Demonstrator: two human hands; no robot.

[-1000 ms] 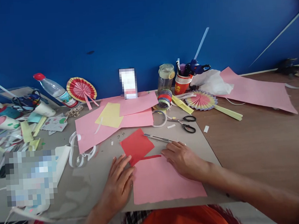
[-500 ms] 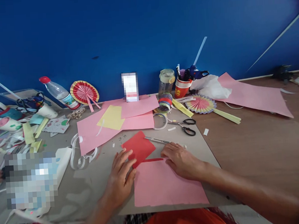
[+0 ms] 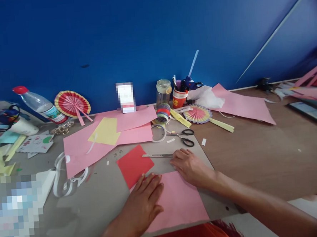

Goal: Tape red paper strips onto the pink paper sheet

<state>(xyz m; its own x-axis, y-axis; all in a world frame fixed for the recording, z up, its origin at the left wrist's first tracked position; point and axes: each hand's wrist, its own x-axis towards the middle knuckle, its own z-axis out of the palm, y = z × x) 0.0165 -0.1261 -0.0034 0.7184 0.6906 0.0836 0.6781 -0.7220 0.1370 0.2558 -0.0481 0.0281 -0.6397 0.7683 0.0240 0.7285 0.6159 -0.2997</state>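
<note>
My left hand (image 3: 146, 201) lies flat with its fingers stretched over the left part of a pink paper sheet (image 3: 184, 204). Its fingertips reach the sheet's top edge, beside a square of red paper (image 3: 136, 164). A narrow bit of red shows at those fingertips; the rest of it is hidden. At the sheet's upper right corner rests my right hand (image 3: 189, 166), fingers curled down and together, their tips hidden. What they hold, if anything, does not show. Just beyond, a utility knife (image 3: 158, 155) crosses the red square, its rear end hidden by the right hand.
Black-handled scissors (image 3: 186, 137), tape rolls (image 3: 163, 112) and a jar (image 3: 163, 93) stand or lie beyond. Larger pink sheets (image 3: 79, 148), a yellow sheet (image 3: 105, 132) and folded paper fans (image 3: 73, 104) are spread around. A red cup (image 3: 179, 98) holds tools. White ribbon (image 3: 61, 181) lies left.
My left hand has moved right and flattened across the pink sheet, covering the red strip seen along its top edge. My right hand stays at the corner. The view has turned right.
</note>
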